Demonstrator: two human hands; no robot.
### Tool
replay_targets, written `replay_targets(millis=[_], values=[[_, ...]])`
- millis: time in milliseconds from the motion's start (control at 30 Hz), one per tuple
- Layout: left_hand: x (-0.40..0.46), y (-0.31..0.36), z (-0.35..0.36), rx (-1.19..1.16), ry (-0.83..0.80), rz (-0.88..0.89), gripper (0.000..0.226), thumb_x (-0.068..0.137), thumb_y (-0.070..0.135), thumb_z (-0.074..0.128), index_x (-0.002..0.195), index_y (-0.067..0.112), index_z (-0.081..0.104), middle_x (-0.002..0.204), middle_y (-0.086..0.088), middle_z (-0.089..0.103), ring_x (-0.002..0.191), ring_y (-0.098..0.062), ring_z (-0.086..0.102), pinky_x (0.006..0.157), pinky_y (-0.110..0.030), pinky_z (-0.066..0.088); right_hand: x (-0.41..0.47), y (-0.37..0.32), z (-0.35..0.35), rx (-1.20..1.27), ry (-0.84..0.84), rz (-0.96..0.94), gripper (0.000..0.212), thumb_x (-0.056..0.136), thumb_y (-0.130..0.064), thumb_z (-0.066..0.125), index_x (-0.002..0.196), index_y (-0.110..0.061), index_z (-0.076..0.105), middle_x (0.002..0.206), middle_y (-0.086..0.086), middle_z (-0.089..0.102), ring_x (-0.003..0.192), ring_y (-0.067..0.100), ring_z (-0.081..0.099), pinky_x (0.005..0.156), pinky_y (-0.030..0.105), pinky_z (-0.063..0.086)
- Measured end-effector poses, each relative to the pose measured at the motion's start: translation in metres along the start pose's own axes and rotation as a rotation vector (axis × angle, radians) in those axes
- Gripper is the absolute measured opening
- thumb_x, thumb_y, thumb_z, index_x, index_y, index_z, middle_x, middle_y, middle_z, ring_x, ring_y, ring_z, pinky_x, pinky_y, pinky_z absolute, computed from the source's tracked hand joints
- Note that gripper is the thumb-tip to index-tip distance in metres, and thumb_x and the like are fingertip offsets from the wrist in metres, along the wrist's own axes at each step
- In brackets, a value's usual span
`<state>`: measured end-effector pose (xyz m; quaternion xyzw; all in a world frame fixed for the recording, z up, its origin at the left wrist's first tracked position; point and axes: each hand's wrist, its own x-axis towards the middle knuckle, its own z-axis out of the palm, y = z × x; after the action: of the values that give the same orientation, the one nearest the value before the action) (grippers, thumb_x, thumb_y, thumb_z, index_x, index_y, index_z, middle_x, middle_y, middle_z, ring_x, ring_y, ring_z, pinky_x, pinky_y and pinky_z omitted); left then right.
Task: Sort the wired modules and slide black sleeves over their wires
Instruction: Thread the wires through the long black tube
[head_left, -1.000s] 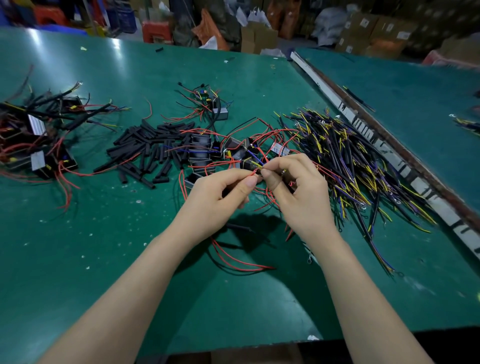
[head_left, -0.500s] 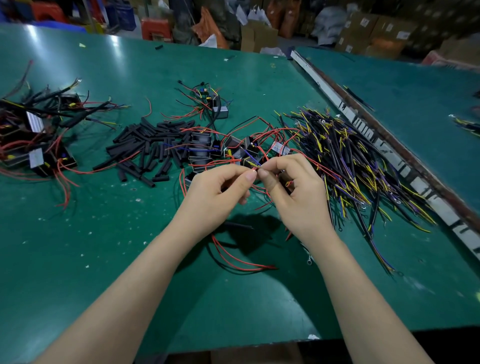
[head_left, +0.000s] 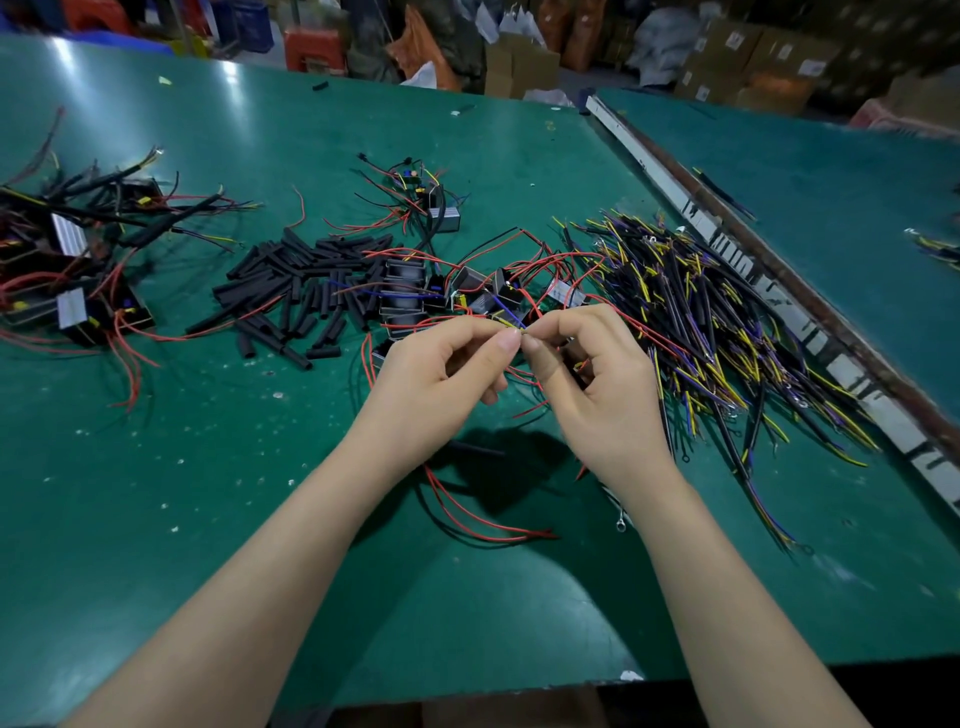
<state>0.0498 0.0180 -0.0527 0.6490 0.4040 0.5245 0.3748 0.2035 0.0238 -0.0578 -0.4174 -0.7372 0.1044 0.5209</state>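
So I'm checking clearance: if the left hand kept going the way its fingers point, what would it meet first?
Almost at once the right hand: the left hand points right, fingertips nearly touching it around thin wires.

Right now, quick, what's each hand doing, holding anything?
Left hand: thumb and forefinger pinch thin wire ends.
Right hand: pinches the same wire ends at its fingertips, other fingers curled.

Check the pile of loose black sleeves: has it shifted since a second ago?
No. The pile of black sleeves lies where it did, between the left module heap and the center modules.
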Motion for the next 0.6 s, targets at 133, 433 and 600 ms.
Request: replay_targets(millis=[133, 433, 600], values=[[-0.0003, 0.0025, -0.0008, -0.044, 0.039, 0.004, 0.015, 0.092, 0.013, 0.061, 0.084, 0.025, 0.066, 0.06, 0.008, 0.059, 0.055, -0.007, 0.055, 0.06, -0.02, 0.048, 0.0002, -0.0018, -0.0005, -0.008, 0.006, -0.01, 0.004, 0.091, -0.007, 0.062, 0.089, -0.005, 0.066, 0.086, -0.003, 0.053, 0.074, 0.001, 0.047, 0.069, 0.01, 0.035], [-0.0012, 0.0037, 0.0031, 0.0, 0.139, 0.024, 0.01, 0.087, 0.027, 0.057, 0.082, 0.034, 0.062, 0.06, 0.009, 0.057, 0.057, -0.011, 0.053, 0.055, -0.015, 0.046, -0.0009, -0.0023, 0.0022, -0.093, 0.032, -0.02, 0.007, 0.091, -0.008, 0.061, 0.091, -0.003, 0.065, 0.091, 0.0, 0.055, 0.08, -0.007, 0.045, 0.073, 0.009, 0.035], [-0.0039, 0.0019, 0.0037, 0.306, 0.234, 0.165, 0.009, 0.09, 0.024, 0.056, 0.086, 0.025, 0.063, 0.067, 0.012, 0.059, 0.061, -0.007, 0.054, 0.063, -0.019, 0.044, -0.002, -0.0064, 0.0037, -0.12, 0.026, -0.003, 0.008, 0.091, -0.011, 0.06, 0.092, -0.004, 0.066, 0.092, -0.001, 0.055, 0.078, -0.007, 0.045, 0.07, 0.018, 0.04]])
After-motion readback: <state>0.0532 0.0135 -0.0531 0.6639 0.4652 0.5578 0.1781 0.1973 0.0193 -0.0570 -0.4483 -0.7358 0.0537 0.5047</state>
